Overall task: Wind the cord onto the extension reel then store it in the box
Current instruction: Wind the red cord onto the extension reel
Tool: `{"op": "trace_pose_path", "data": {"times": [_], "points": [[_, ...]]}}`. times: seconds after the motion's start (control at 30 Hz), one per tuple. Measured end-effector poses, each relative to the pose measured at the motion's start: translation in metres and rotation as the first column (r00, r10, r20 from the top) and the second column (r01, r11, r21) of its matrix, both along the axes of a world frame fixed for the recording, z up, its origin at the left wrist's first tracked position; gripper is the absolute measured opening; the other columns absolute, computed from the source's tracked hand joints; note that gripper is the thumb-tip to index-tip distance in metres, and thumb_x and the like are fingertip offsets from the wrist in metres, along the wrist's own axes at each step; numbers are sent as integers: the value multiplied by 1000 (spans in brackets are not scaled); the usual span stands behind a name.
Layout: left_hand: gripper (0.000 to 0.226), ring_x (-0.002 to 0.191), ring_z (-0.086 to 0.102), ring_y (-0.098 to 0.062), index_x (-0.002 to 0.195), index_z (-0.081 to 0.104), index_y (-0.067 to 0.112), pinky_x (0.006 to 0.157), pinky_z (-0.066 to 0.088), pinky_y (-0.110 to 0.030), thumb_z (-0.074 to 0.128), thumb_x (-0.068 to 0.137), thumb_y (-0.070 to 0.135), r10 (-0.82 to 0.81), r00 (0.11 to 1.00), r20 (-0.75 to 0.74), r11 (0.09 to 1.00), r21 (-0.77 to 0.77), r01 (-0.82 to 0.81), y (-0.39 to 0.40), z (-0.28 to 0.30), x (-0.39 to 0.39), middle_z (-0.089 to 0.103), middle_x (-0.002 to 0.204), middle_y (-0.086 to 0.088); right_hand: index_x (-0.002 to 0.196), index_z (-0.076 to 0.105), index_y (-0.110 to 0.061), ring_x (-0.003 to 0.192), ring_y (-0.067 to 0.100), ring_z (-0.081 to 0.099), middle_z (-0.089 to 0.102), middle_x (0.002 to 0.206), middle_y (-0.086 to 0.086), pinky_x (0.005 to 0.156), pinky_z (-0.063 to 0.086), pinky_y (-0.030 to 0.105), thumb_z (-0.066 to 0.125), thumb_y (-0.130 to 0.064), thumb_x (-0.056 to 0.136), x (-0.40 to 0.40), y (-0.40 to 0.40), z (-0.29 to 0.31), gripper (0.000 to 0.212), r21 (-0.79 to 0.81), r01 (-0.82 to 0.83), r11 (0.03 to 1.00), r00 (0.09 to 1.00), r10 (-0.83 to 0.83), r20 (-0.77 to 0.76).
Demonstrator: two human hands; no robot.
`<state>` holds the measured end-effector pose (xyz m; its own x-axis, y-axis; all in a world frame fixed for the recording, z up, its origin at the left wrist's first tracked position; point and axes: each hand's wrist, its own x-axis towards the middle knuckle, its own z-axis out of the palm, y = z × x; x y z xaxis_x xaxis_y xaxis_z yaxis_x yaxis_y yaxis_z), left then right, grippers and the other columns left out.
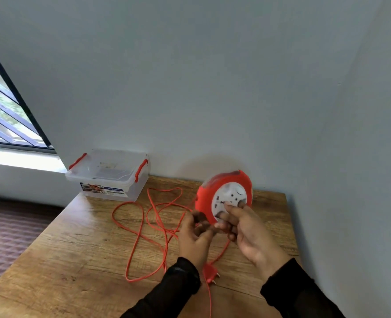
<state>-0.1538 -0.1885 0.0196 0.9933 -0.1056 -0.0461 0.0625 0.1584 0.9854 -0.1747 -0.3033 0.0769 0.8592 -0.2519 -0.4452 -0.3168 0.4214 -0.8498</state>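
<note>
Both hands meet at the red extension reel [223, 196], held tilted above the tabletop [79, 260] near its far right corner: the right hand [247, 232] lays fingers on the white socket face, while the left hand [195, 235] curls at the rim; whether either grip clasps is blurred. Loose orange cord [141, 228] loops mid-tabletop, its plug [210, 274] near the front edge. An open clear box [108, 177] sits at the far left corner, against a grey wall [213, 88] beside a window [4, 111].

One head-worn view looks forward and down, close over the surface [79, 249], toward its far edge at the wall [213, 88].
</note>
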Motion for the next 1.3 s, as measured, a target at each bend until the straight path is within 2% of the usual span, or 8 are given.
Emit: {"op": "trace_pose_path", "data": {"times": [0.13,0.23,0.3,0.4,0.63,0.83,1.17,1.3], "points": [[29,69,61,-28,109,56,0,61,57,-34,67,82,0,-21,995,-97,1000,0,21,22,21,32,57,82,-19,103,66,-14,52,5,60,76,82,3,47,45,19,62,-24,90,-5,-4,14,17,-347,-22,938,991,66,115],[27,65,66,-21,105,60,4,59,58,-34,70,80,6,-177,978,-114,957,210,198,46,43,61,65,88,-15,112,65,-29,84,-6,60,67,106,-12,75,51,17,63,-22,87,-12,-3,5,25,-923,141,359,940,244,239],[29,65,67,-23,106,62,5,55,58,-33,71,79,8,-340,935,-104,861,366,354,58,63,80,68,88,-16,120,59,-34,112,10,55,57,129,-3,90,49,31,62,-15,85,-14,4,-3,40,-982,187,-38,894,421,154],[33,65,67,-29,109,63,4,53,56,-31,71,78,11,-525,839,-146,635,589,500,64,97,100,70,88,-23,129,53,-36,106,28,60,55,129,12,76,55,37,75,-8,68,-15,14,-17,70,-960,169,-224,895,442,54],[30,84,70,-36,105,66,4,66,60,-40,72,77,8,-606,771,-197,439,726,530,51,127,104,69,101,-21,146,12,-48,108,25,57,48,131,14,77,54,33,72,-23,76,-18,27,-33,95,-973,89,-213,941,339,12],[28,80,71,-30,103,63,9,65,61,-46,72,77,14,-619,759,-201,402,749,526,32,112,87,69,98,-15,142,25,-48,96,23,56,56,110,8,75,51,33,64,-30,82,-17,13,-41,74,-982,37,-187,948,316,-24],[29,79,69,-27,100,63,25,74,59,-48,76,75,20,-408,913,19,757,565,327,18,56,53,69,87,-2,125,57,-36,92,27,62,62,105,9,72,54,39,76,-13,71,-11,-13,-43,61,-985,71,-160,982,185,41],[35,65,67,-35,108,56,11,68,58,-53,74,78,7,-321,946,37,881,380,284,12,40,33,69,88,-21,130,52,-36,109,24,59,61,122,3,81,55,38,71,-23,80,-12,-15,-43,56,-980,116,162,986,99,133]]}}
